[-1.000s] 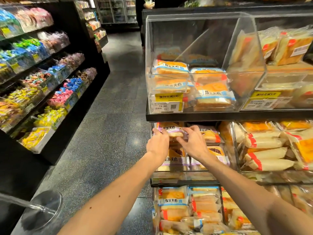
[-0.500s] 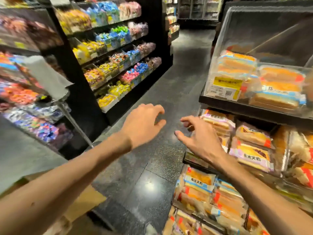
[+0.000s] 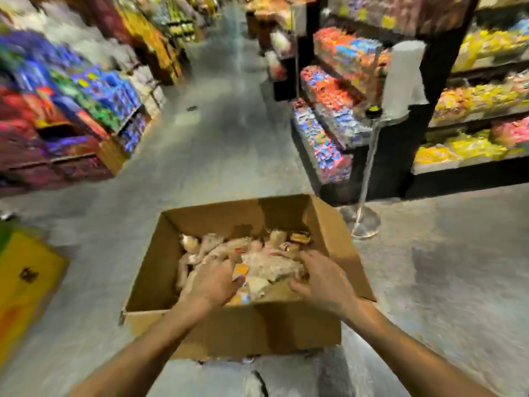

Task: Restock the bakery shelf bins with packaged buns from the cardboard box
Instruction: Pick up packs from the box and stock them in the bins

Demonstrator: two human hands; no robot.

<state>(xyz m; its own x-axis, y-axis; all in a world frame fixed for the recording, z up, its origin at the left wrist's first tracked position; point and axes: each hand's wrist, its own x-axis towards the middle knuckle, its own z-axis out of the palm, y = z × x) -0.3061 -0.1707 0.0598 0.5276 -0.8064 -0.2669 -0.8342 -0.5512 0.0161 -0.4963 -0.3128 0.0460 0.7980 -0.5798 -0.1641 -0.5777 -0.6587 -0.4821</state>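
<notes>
Shop floor carries cardboard box; left hand, right hand on packaged buns; fingers closure indeterminate; grip wrappers gently.

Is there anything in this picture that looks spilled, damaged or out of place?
Nothing looks spilled or damaged. Only the buns lie in a loose heap in the box, not in rows. The left hand and right hand reach among them. The picture is blurred, so small faults may be hidden.
</notes>
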